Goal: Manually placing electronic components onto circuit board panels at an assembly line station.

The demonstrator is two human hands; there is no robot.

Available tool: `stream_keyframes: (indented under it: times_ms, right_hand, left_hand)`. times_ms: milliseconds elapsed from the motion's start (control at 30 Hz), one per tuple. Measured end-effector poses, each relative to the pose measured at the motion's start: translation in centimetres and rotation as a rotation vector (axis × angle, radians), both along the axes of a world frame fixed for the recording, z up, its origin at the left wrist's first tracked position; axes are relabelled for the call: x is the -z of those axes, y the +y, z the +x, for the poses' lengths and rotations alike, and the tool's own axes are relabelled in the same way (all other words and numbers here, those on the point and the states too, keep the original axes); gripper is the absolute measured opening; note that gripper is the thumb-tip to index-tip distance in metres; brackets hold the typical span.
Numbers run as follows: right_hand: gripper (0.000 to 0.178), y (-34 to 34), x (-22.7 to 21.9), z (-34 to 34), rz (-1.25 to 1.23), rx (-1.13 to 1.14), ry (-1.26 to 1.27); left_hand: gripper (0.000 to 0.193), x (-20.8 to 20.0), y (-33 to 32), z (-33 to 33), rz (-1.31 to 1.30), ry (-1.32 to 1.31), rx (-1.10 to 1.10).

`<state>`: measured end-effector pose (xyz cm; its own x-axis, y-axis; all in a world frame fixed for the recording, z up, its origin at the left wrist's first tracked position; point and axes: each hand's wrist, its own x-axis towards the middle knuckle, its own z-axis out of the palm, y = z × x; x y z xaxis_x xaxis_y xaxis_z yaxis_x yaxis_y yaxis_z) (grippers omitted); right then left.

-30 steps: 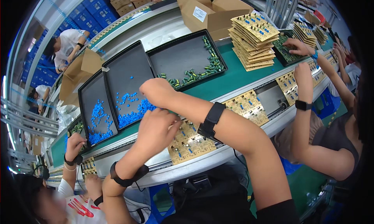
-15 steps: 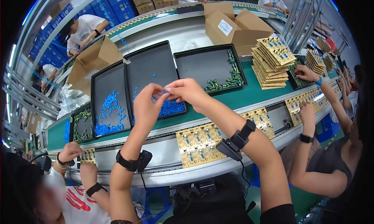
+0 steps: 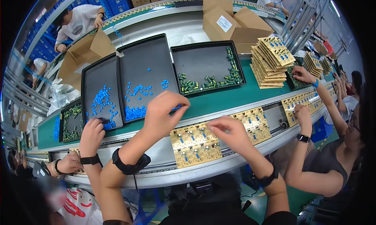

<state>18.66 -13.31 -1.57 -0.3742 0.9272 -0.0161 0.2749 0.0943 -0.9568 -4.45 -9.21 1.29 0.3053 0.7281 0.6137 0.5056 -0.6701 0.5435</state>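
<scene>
- L hand (image 3: 163,109): thumb & fingertips drawn close; whether they meet or pinch a part, can't tell. It overlaps the near R corner of the middle tray in view.
- R hand (image 3: 234,135): thumb & index tips near each other, aimed L; contact or a held part, can't tell. Well apart from L hand.
- Populated PCB (image 3: 194,144): below & R of L grip, its far R corner nr R fingertips; bears blue & whitish comps.
- Second PCB (image 3: 254,123): just R of & beyond R hand, on same line.
- Blue disc-shaped comps (image 3: 135,113): heaped L of & partly behind L hand, in middle tray (image 3: 145,56).
- L-hand tray (image 3: 98,74): farther L of L grip, w/ more blue comps; a co-worker's hand (image 3: 93,135) at its near edge.
- Green cylindrical comps (image 3: 213,82): beyond both grips, along near & R sides of R-hand tray (image 3: 199,62).
- PCB stack (image 3: 270,64): beyond & R of R hand.
- Open carton (image 3: 246,37): far beyond R grip, behind R-hand tray.
</scene>
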Motion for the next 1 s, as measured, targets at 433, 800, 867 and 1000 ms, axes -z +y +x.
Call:
stream_keyframes:
  times_ms: [433,800,867,1000]
  right_hand:
    - [0.020,-5.9,0.7,1.9,0.003,0.101,-0.149]
    - [0.016,-7.6,0.8,-0.9,0.131,0.285,-0.344]
    - [0.015,-7.7,0.7,-1.3,0.184,0.248,-0.347]
    - [0.014,-8.3,1.0,-1.6,0.107,0.249,-0.335]
  left_hand:
    - [0.011,2.0,0.8,0.2,-0.140,0.268,0.048]
    - [0.005,2.4,1.4,0.3,-0.230,0.248,0.076]
    - [0.005,2.5,1.4,0.3,-0.237,0.282,0.063]
    - [0.008,2.6,1.3,0.2,-0.202,0.282,0.010]
